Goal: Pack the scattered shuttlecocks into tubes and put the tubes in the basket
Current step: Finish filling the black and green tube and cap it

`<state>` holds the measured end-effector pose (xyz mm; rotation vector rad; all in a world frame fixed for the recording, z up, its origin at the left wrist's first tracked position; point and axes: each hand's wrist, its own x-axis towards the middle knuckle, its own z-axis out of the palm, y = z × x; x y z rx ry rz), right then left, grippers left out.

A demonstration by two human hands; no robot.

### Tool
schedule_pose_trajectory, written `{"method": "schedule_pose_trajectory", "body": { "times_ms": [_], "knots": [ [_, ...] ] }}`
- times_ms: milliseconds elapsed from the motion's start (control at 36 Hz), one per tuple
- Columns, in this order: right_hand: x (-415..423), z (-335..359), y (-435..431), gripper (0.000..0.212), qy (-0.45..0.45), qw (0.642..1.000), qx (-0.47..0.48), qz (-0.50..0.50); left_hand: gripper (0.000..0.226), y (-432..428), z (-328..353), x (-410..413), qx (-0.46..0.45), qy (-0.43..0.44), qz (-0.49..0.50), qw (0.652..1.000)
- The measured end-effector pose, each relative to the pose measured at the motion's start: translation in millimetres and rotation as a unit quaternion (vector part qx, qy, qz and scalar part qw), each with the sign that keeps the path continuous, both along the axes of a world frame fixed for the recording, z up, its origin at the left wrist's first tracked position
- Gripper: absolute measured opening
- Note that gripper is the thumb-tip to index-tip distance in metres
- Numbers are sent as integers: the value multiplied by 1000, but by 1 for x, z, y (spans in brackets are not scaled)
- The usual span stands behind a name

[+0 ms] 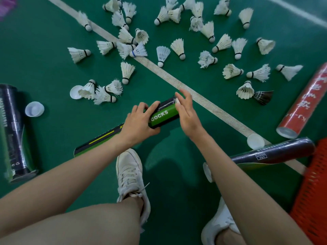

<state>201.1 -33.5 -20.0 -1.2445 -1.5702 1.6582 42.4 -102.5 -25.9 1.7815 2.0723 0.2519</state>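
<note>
Gripping the green tube point(164, 114) at centre, your left hand point(139, 121) curls its fingers round the barrel. Your right hand point(185, 112), just toward 3 o'clock, rests loose, straight fingers at the tube's mouth. Shuttlecocks point(177, 48) lie scattered from 10 to 2 o'clock, and the red basket point(311, 191) sits at 4 o'clock.

Left hand point(139, 121): you are wrapping fingers and thumb round the green tube point(163, 114). Right hand point(186, 112): you are laying nearly straight fingers at its far end, just beyond your left fingertips.
</note>
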Motion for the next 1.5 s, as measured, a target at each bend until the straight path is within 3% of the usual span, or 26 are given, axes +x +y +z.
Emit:
{"method": "schedule_pose_trajectory", "body": {
  "times_ms": [167, 306, 472, 583, 750, 833, 1000, 1139, 1306, 1500],
  "knots": [
    [8, 28, 7, 41, -24, 997, 70, 11, 83, 4, 20, 6, 49, -66, -23, 996],
    [11, 46, 7, 47, -21, 997, 68, -7, 82, 9, 40, 11, 74, -89, -23, 993],
    [18, 62, 14, 42, -29, 994, -72, -75, 82, 17, 50, 29, 73, -26, -46, 996],
    [26, 63, 17, 35, 16, 978, -172, -114, 80, 16, 47, 37, 80, 24, -72, 994],
    [40, 46, 19, 51, 118, 953, -219, -175, 78, 20, 44, 45, 97, 68, -81, 990],
    [50, 40, 25, 48, 171, 926, -242, -234, 78, 22, 44, 53, 83, 60, -71, 992],
    [53, 35, 17, 41, 39, 969, -182, -161, 83, 18, 35, 51, 75, -32, -54, 995],
    [53, 37, 10, 44, 51, 987, -110, -107, 84, 26, 44, 37, -5, -180, -40, 983],
    [52, 48, 22, 50, 44, 998, -19, -30, 75, 38, 69, 21, -86, -299, -41, 949],
    [54, 62, 30, 44, 22, 999, 43, -4, 79, 48, 84, 22, -119, -315, -34, 941]
  ]
}}
